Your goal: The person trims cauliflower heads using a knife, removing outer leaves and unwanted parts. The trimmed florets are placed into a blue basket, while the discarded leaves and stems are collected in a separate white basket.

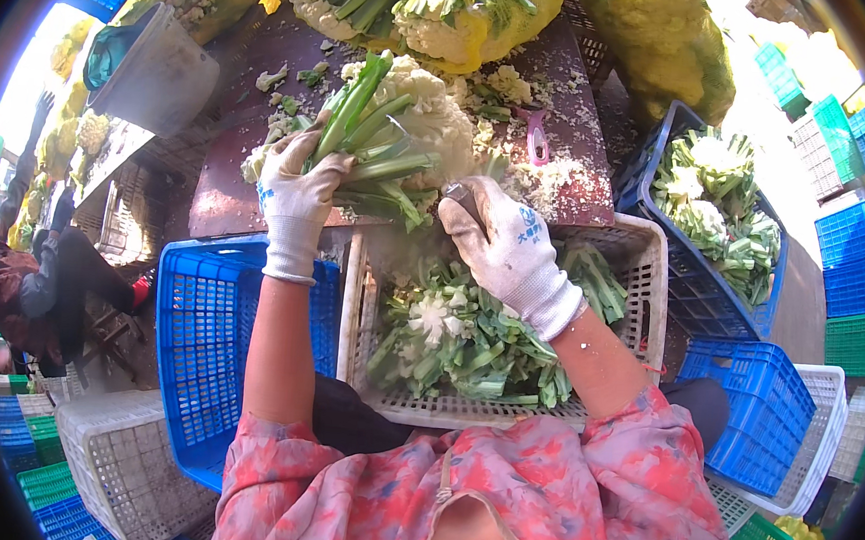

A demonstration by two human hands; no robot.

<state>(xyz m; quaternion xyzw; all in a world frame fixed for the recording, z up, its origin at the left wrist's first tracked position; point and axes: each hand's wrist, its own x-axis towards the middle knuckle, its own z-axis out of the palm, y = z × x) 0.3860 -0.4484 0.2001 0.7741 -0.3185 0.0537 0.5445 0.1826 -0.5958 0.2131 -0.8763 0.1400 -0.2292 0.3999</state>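
Note:
My left hand (300,178), in a soiled white knit glove, grips a cauliflower head (431,123) by its green stalks. The head lies tilted over the dark red table (233,169), curd side away from me. My right hand (488,229), gloved alike, is closed around the handle of a small tool just right of the stalks; its blade cannot be made out. Below both hands a white plastic crate (657,286) holds cut leaves, stalks and a pale cauliflower core (435,319). A pink-handled peeler (537,138) lies among white crumbs on the table.
Yellow mesh sacks of cauliflower (450,15) stand at the table's far side. A blue crate (201,344) is at my left, a dark blue crate of trimmings (702,289) at my right. A white bucket (164,74) stands far left. Another person (32,295) sits at the left edge.

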